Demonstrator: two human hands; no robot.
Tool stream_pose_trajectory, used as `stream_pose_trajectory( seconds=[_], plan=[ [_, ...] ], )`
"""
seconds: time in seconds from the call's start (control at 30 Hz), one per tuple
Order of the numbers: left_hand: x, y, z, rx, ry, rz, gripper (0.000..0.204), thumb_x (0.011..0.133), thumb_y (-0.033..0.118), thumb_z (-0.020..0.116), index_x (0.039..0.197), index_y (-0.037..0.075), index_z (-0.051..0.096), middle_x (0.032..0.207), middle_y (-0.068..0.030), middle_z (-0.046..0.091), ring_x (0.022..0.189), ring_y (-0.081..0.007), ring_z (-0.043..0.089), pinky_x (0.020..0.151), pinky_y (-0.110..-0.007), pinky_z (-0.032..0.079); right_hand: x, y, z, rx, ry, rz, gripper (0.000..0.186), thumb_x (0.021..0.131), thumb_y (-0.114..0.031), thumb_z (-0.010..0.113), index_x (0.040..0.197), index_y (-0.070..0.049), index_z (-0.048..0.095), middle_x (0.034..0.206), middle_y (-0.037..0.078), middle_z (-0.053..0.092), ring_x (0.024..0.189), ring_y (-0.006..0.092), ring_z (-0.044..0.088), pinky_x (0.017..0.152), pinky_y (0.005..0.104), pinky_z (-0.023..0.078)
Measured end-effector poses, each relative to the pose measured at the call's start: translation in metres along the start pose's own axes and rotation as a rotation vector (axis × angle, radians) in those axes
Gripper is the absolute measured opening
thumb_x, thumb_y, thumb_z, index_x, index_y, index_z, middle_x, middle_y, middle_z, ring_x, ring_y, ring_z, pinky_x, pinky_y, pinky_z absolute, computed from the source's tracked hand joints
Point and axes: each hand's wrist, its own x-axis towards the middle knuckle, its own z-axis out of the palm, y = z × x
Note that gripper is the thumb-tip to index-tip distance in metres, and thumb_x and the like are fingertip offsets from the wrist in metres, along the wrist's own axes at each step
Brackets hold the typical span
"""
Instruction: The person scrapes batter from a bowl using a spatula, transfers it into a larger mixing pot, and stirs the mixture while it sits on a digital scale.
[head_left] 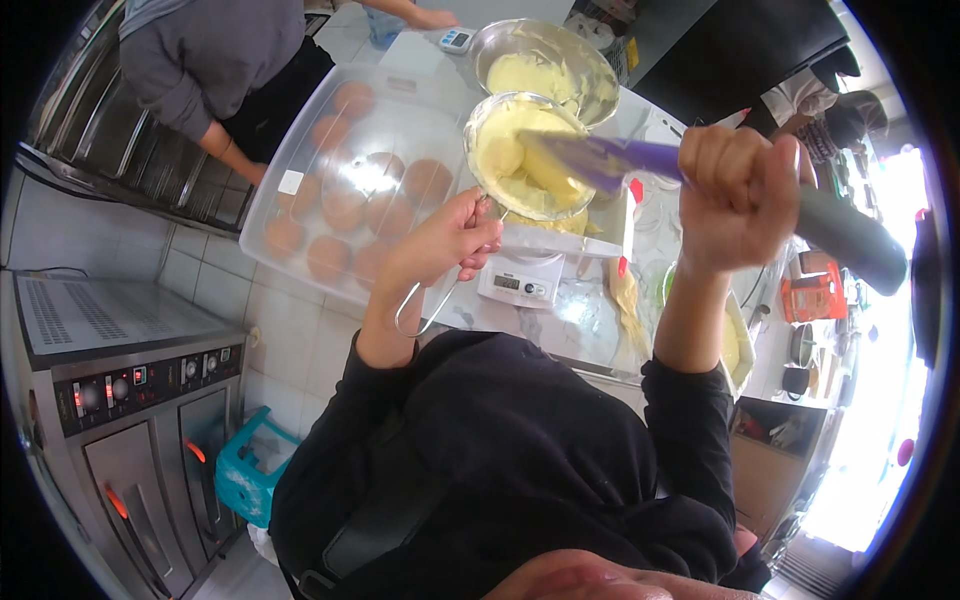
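My left hand (452, 240) is closed round the wire loop handle of a round metal sieve (578, 205), holding it over a white container (605, 238) with yellow mixture in it. Thick pale-yellow mixture (500, 155) lies inside the sieve. In my raised right hand (738, 190) is a spatula (640, 158) with a purple shaft and a thick grey handle. Its blade, smeared by motion, reaches into the mixture. Under the container stands a white kitchen scale (522, 280) with a lit display. Behind the sieve, a large metal bowl (603, 75) holds more pale mixture.
A translucent plastic box (290, 240) with several round brown items is at the left. Beyond it stands another person (215, 60) in grey. A timer (456, 40) lies by the metal bowl. Steel ovens (130, 370) and a turquoise stool (255, 465) are at lower left.
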Motion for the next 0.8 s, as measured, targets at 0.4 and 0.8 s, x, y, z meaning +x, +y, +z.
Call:
stream_pose_trajectory(
  seconds=[0.4, 0.8],
  plan=[
    [0.000, -0.007, 0.004, 0.040, -0.052, -0.022, 0.019, 0.078, 0.005, 0.045, 0.085, 0.009, 0.027, 0.060, -0.0024, 0.040, 0.042, -0.0040, 0.033, 0.034, -0.019, 0.031, 0.002, -0.006, 0.014, -0.204, 0.551, -0.037, 0.037, 0.084, -0.015, 0.040, 0.050, -0.011, 0.024, 0.043, -0.002, 0.020, 0.037, 0.0073, 0.019, 0.037, 0.0239, 0.018],
    [0.005, -0.005, -0.001, 0.094, 0.048, -0.077, 0.016, 0.079, 0.006, 0.043, 0.081, 0.013, 0.029, 0.057, 0.0005, 0.035, 0.038, -0.0025, 0.030, 0.030, -0.016, 0.025, -0.031, 0.005, 0.011, -0.202, 0.376, 0.098, 0.027, 0.081, -0.005, 0.046, 0.055, -0.005, 0.040, 0.048, 0.000, 0.042, 0.042, 0.0064, 0.036, 0.038, 0.0230, 0.028]
  ],
)
